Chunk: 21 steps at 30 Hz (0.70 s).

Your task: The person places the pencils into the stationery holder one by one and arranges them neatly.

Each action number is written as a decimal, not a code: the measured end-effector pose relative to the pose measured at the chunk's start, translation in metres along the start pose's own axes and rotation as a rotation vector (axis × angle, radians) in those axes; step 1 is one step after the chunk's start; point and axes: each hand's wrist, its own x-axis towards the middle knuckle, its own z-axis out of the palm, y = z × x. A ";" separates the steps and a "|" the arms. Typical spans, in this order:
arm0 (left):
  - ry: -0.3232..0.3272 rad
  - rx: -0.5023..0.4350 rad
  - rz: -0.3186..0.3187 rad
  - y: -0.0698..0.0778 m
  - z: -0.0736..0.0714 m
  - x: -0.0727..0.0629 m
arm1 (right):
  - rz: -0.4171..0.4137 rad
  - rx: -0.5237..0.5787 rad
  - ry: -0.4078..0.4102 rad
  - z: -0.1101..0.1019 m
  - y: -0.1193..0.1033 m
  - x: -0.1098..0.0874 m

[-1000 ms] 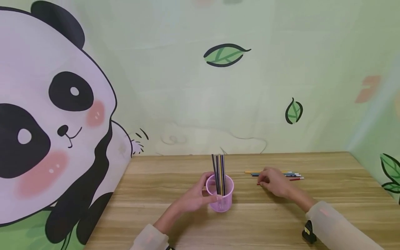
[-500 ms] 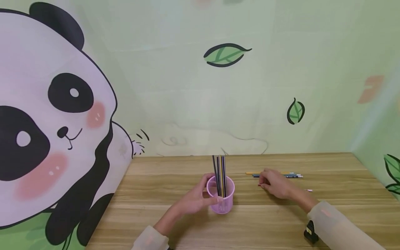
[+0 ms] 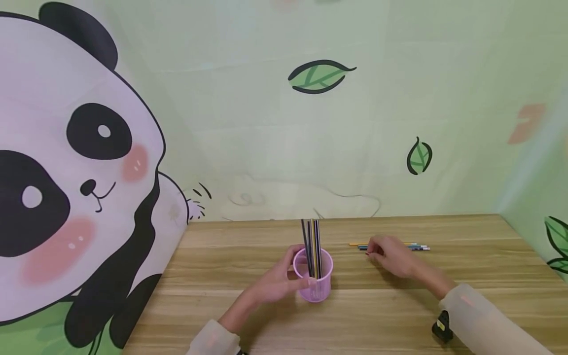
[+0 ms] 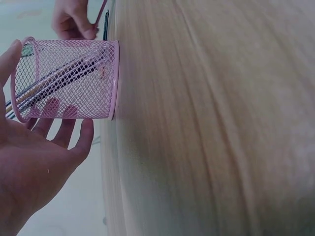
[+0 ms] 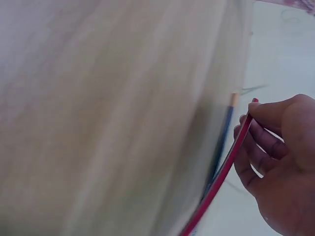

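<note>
Left hand (image 3: 274,286) grips one cup (image 3: 323,290); right hand (image 3: 392,256) pinches one red pencil (image 5: 220,177); green wall (image 3: 222,108) backs the wooden tabletop (image 3: 213,266) at its rear edge.

the pink cup (image 4: 92,96) looks like metal mesh; the tabletop (image 3: 355,315) smooth, wood-grained; the red pencil (image 5: 224,169) smooth.

Holds a pink cup (image 4: 93,104) full of little holes in the left hand (image 4: 37,164), with the thumb near the top rim and fingers (image 4: 84,138) spread along the other side. Turned sideways in this view, touches the brown, streaky surface (image 4: 197,108) with the cup's bottom. Keeps thin sticks (image 4: 63,76) inside, leaning the same way. Just past the cup, pinches a thin reddish stick (image 4: 101,12) in the right hand (image 4: 71,18), near a dark stick (image 4: 106,25).
</note>
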 end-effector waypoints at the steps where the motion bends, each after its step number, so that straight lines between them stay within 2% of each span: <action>1: 0.000 -0.003 0.001 0.000 0.000 0.000 | 0.003 0.006 0.007 -0.003 -0.003 0.000; 11: 0.004 -0.013 0.009 0.000 0.000 0.001 | -0.075 0.030 0.114 -0.037 -0.042 0.010; 21: 0.001 -0.017 0.016 0.001 0.001 0.001 | -0.173 0.152 0.338 -0.067 -0.090 0.021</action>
